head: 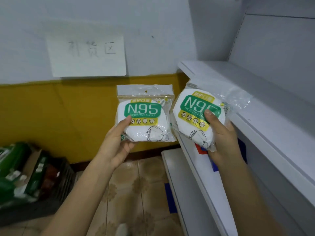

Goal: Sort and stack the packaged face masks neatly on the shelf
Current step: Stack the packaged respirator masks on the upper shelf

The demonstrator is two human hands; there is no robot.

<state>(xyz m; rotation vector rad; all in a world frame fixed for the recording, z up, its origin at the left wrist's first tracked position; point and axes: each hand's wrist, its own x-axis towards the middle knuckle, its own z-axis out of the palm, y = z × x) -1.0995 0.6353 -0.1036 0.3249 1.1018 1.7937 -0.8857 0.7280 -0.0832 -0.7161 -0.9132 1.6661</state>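
Soft, even indoor light, faint shadows; glare on the right mask pack (189, 108), edges bowed, lower-left boxes (20, 167) blurred

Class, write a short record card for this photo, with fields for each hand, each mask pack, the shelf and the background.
left hand: grips the left N95 pack at its lower left corner, thumb on the front
left N95 pack: upright, in front of the yellow wall band
right hand: grips the right N95 pack, thumb on the label
right N95 pack: tilted, clear top end at the shelf's front edge
shelf: white, on the right
background: paper sign on the wall; green goods at lower left
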